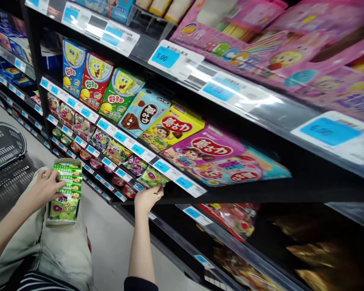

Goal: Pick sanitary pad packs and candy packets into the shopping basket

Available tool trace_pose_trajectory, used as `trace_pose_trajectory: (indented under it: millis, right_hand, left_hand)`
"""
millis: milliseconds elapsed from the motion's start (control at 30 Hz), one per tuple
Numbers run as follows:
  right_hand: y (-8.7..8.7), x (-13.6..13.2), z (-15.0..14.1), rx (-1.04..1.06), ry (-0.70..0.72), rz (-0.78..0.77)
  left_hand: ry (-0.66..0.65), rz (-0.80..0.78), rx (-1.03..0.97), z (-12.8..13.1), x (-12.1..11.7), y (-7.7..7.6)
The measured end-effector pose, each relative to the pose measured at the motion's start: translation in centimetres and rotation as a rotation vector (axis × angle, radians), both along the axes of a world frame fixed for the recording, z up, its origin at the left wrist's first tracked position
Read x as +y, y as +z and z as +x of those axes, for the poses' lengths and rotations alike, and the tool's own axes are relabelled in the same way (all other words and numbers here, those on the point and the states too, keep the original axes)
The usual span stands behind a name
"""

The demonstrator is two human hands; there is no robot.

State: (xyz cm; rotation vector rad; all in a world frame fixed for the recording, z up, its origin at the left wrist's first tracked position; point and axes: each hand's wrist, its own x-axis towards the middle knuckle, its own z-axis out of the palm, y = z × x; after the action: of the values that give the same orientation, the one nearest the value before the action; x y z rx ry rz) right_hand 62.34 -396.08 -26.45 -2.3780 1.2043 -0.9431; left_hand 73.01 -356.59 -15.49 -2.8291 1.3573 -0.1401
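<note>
An open carton (51, 220) of green gummy candy packets (65, 206) rests on my lap, the packets standing in a row. My left hand (45, 186) reaches over its left side, fingers closed on the packets' top edges. At the shelf, my right hand (148, 198) grips the lower edge of another green gummy candy packet (152, 177); some of its fingertips are hidden. That packet sits at the right end of a row of gummy bags, beside a purple gummy bag (135, 165).
Boxed snacks (121, 93) line the shelf above the gummy bags. A price-tag rail (230, 93) juts out higher up, near the camera, under pink candy boxes (261, 52). A dark shopping basket (6, 153) stands on the floor at left. Small cups (85, 154) sit lower down.
</note>
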Motion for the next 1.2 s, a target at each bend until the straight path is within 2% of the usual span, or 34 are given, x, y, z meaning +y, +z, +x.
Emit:
trace_pose_trajectory:
  millis: [133, 233, 400, 533, 633, 733, 833, 1000, 1100, 1167, 1200]
  right_hand:
    - [0.8, 1.8, 0.3, -0.014, 0.05, 0.001]
    - [1.8, 4.6, 0.5, -0.069, 0.149, 0.036]
    - [3.7, 12.6, -0.7, -0.161, 0.548, 0.217]
    - [5.3, 18.0, -1.9, -0.213, 0.857, 0.472]
    - [5.7, 20.0, -1.6, -0.227, 0.992, 0.624]
    - [5.4, 20.9, -0.9, -0.24, 0.977, 0.704]
    - [5.7, 21.0, -0.4, -0.254, 0.92, 0.789]
    - [8.5, 21.2, -0.7, -0.229, 0.953, 1.042]
    - [10.5, 21.3, -0.7, -0.256, 0.915, 1.195]
    - [11.5, 21.1, -0.6, -0.305, 0.844, 1.247]
    - [12.0, 21.0, -0.6, -0.328, 0.809, 1.259]
  left_hand:
    - [-0.058, 0.035, 0.064, 0.2, -0.3, 0.6]
    - [-0.078, 0.048, 0.104, -0.1, -0.3, 1.0]
    - [-0.137, -0.047, 0.232, -0.7, -0.1, 1.7]
    - [-0.209, -0.239, 0.519, -0.6, 0.2, 2.4]
    - [-0.068, -0.419, 0.788, -0.2, 0.3, 2.7]
    - [0.088, -0.524, 0.886, 0.3, 0.1, 2.9]
    - [0.144, -0.586, 0.904, 0.6, -0.1, 3.5]
    - [0.264, -0.712, 0.956, 0.7, -1.2, 4.9]
    - [0.385, -0.949, 1.064, 0.4, -1.9, 5.2]
    - [0.469, -1.178, 1.253, -0.4, -2.2, 5.3]
    - [0.493, -1.24, 1.367, -0.9, -2.4, 5.3]
